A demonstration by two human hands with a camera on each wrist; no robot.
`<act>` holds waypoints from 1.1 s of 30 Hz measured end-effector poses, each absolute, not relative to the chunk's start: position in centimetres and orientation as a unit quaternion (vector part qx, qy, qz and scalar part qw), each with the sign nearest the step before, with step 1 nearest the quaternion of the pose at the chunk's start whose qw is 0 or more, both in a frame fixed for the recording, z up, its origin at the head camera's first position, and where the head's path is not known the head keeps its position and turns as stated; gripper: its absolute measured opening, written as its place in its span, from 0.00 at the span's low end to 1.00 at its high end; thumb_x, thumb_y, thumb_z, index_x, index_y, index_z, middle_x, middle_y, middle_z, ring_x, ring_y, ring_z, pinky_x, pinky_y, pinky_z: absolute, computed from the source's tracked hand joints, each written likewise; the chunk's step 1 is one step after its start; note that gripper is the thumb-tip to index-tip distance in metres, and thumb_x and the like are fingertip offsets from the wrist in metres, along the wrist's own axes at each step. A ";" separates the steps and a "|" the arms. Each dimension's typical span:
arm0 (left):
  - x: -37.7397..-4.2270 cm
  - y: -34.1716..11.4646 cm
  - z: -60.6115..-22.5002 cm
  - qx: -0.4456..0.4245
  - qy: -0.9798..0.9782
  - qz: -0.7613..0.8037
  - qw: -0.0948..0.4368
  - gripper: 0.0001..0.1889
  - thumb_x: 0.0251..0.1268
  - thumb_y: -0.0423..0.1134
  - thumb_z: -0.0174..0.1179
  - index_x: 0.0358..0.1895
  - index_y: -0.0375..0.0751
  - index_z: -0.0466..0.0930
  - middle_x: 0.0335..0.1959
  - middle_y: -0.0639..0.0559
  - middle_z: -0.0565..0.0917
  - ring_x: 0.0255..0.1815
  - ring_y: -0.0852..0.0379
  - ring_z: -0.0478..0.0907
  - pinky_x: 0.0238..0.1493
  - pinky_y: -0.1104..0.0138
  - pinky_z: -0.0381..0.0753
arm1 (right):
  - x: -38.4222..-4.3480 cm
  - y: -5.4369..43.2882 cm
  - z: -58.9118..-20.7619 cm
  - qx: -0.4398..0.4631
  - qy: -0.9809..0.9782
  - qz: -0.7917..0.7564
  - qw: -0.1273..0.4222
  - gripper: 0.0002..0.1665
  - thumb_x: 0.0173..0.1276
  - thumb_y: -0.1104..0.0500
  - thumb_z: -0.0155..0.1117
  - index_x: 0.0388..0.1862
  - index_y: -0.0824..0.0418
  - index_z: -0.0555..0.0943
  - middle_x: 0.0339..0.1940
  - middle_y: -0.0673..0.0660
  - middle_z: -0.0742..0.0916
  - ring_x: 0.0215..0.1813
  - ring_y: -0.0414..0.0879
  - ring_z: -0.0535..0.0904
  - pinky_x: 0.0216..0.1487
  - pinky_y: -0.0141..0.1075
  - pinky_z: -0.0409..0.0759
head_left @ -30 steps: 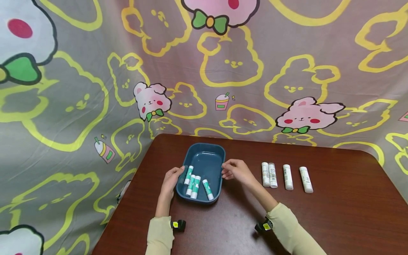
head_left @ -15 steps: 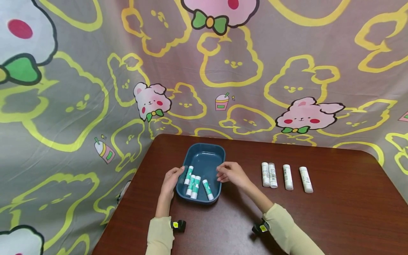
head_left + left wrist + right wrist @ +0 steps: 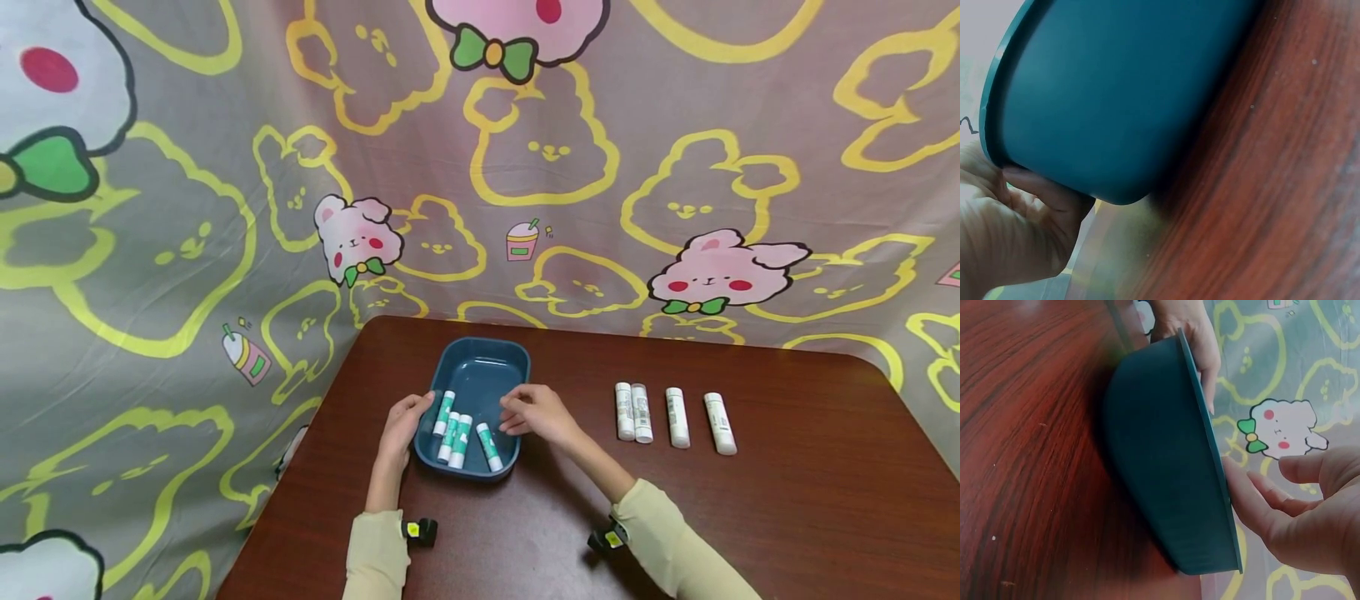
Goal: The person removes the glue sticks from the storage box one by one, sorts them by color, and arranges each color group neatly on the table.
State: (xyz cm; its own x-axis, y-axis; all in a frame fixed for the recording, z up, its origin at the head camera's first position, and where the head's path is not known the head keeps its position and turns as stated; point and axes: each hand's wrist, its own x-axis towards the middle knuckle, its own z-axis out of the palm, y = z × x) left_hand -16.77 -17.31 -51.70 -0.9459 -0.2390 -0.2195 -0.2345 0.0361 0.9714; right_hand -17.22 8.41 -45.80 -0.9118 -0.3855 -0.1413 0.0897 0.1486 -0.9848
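Observation:
A dark blue plastic tray [image 3: 487, 379] sits on the table, holding several white-and-green glue sticks [image 3: 461, 442] in its near half. My left hand [image 3: 400, 427] grips the tray's left rim; in the left wrist view, part of that hand [image 3: 1029, 225] lies under the rim against the tray wall [image 3: 1116, 94]. Over the right rim is my right hand [image 3: 542, 411], its fingers loosely bent and holding nothing visible, close to the rightmost glue stick [image 3: 489, 447]. In the right wrist view, the right hand's [image 3: 1310, 512] thumb and fingers are apart beside the tray's rim.
To the right of the tray, several white sticks [image 3: 678, 417] lie on the brown wooden table [image 3: 810, 467], two of them side by side. A patterned cloth [image 3: 555, 167] hangs behind and to the left of the table.
My right hand has shifted left from the tray's right rim to over its inside. The left hand, the tray and the sticks have stayed in place.

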 end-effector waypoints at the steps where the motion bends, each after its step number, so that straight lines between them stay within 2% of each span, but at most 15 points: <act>1: -16.8 -17.3 -51.7 0.164 -0.719 -0.675 0.002 0.17 0.75 0.44 0.63 0.32 0.31 0.79 0.24 0.49 0.76 0.28 0.55 0.73 0.33 0.65 0.72 | -17.2 8.3 -45.8 -0.099 0.736 -0.643 0.186 0.13 0.80 0.64 0.57 0.48 0.77 0.80 0.40 0.75 0.87 0.37 0.56 0.90 0.42 0.48 0.87; 12: -16.8 -17.4 -51.9 0.156 -0.723 -0.673 0.006 0.17 0.74 0.45 0.62 0.32 0.32 0.79 0.25 0.49 0.77 0.28 0.56 0.74 0.32 0.66 0.73 | -16.8 7.4 -45.4 -0.095 0.753 -0.617 0.208 0.17 0.81 0.61 0.57 0.53 0.78 0.80 0.44 0.75 0.86 0.43 0.63 0.89 0.42 0.48 0.87; 21: -16.8 -17.3 -51.7 0.165 -0.723 -0.671 -0.002 0.17 0.75 0.44 0.62 0.34 0.31 0.79 0.26 0.49 0.78 0.29 0.55 0.74 0.33 0.65 0.73 | -16.9 6.9 -45.1 -0.091 0.770 -0.587 0.233 0.22 0.82 0.58 0.57 0.57 0.79 0.78 0.44 0.72 0.87 0.45 0.63 0.88 0.41 0.44 0.87; 27: -16.8 -17.3 -51.6 0.166 -0.721 -0.672 -0.001 0.17 0.75 0.44 0.63 0.33 0.31 0.80 0.26 0.49 0.78 0.29 0.55 0.74 0.33 0.65 0.73 | -17.4 6.2 -45.1 -0.074 0.777 -0.568 0.262 0.23 0.82 0.58 0.57 0.58 0.80 0.77 0.43 0.71 0.88 0.45 0.62 0.88 0.41 0.45 0.87; 33: -16.7 -17.3 -51.8 0.162 -0.718 -0.677 0.002 0.17 0.75 0.43 0.63 0.30 0.33 0.79 0.23 0.50 0.76 0.26 0.56 0.73 0.31 0.66 0.73 | -17.6 5.7 -45.3 -0.077 0.772 -0.565 0.280 0.25 0.82 0.58 0.55 0.61 0.83 0.74 0.46 0.74 0.86 0.48 0.65 0.87 0.42 0.48 0.87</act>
